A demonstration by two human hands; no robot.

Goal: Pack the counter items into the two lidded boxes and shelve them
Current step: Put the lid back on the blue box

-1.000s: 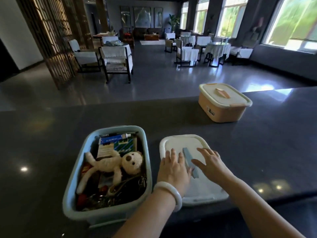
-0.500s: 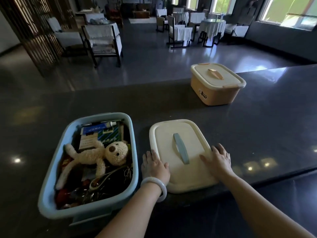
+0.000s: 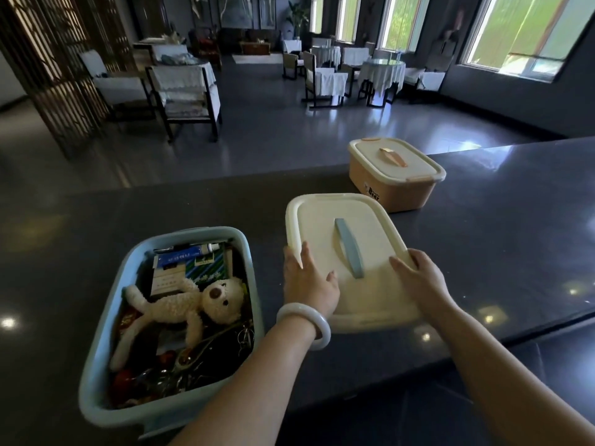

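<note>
Now both hands grip a cream lid (image 3: pixel 341 252), left hand (image 3: pixel 307 281) and right hand (image 3: pixel 420 278) with fingers curled over its side edges, blue box (image 3: pixel 96 365) open beside it, orange box (image 3: pixel 396 175) lidded behind on the counter (image 3: pixel 499 226).

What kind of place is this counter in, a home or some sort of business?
Probably a restaurant or tea house, not a home. Beyond the dark counter stand several cloth-covered tables with matching chairs, spread over a wide polished floor beside large windows.
</note>
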